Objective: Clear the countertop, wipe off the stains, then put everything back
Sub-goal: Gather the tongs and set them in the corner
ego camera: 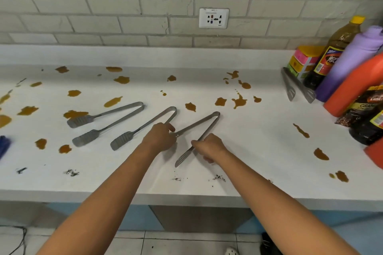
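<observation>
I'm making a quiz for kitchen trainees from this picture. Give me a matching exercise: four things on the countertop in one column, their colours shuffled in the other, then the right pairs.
Things:
1. tongs under both hands
2. stains
3. tall bottle at right
4. jug beside it

Colours:
A. purple
B. grey metal
C. orange-red
D. brown

Pairs: 1-B, 2-D, 3-A, 4-C

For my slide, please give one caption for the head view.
Both hands hold metal tongs on a stained countertop.
</observation>
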